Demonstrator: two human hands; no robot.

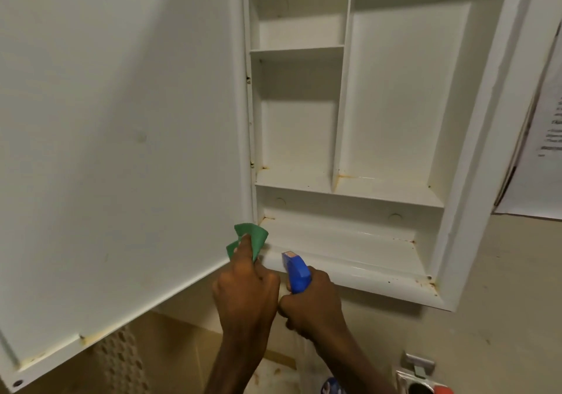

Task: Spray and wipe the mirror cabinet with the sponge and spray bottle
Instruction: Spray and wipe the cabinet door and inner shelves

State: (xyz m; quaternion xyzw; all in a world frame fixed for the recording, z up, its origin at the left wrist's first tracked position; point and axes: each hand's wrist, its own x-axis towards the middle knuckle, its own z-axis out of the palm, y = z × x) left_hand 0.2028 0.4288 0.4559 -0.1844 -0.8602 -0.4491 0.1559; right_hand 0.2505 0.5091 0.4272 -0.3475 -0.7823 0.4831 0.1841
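Left hand (pixel 244 290) pinches the green sponge (pixel 254 237) at the cabinet's (pixel 456 199) bottom-left corner, beside the open door (pixel 121 119); right hand (pixel 310 302) is wrapped around the blue spray bottle (pixel 296 273) just under the front lip. I'd aim the nozzle at the rusty bottom shelf seams (corners look grimiest), then wipe left to right.

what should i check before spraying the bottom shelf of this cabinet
1. Cabinet door swung open, inside reachable: ok.
2. Right hand has a grip on the spray bottle: ok.
3. Nozzle aimed at the bottom shelf: ok, it points up towards the cabinet.
4. Left hand holds the green sponge ready at the shelf's left corner: ok.
5. Shelves free of items: ok, only rusty stains in the corners.
6. Liquid left in the bottle: cannot tell, its body is hidden.
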